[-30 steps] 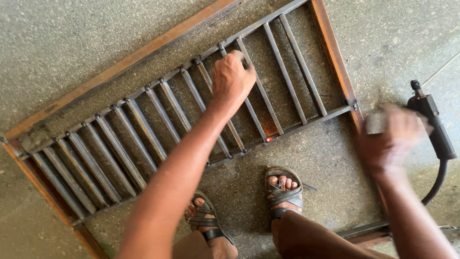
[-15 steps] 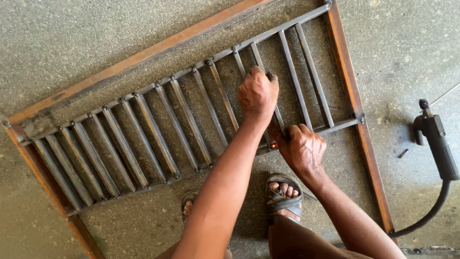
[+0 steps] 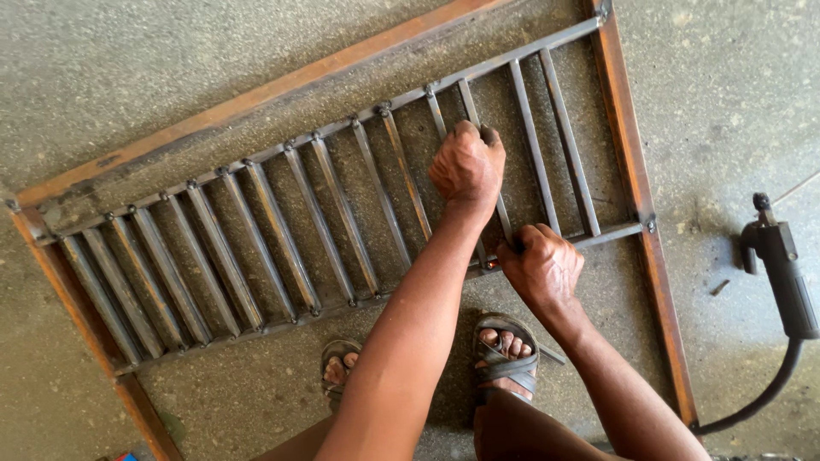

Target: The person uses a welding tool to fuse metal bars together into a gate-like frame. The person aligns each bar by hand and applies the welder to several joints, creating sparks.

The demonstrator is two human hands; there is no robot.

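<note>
2 hands now on 1 loose bar of the metal grille lying on the floor: left hand grip wrapped round its upper part, right hand, moved in from the welding torch, pinching its lower end at the rail.

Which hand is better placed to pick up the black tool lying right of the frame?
Right. The right hand grips the bar's lower end, nearer the black tool; the left hand would have to cross over it.
</note>
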